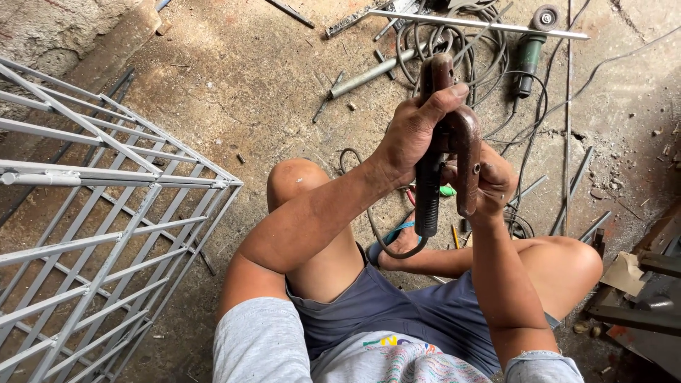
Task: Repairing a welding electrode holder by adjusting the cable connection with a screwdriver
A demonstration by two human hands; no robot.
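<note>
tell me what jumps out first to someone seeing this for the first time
Dead centre, the left hand and right hand clasp a rusty welding electrode holder raised above the person's bare knees. At the left stands a grey-painted metal grille frame, and cables and an angle grinder litter the concrete floor at the top.

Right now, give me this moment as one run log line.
left hand: grips electrode holder | right hand: on its lever side | cable: hangs from handle | metal grille: at left | angle grinder: on floor
</note>
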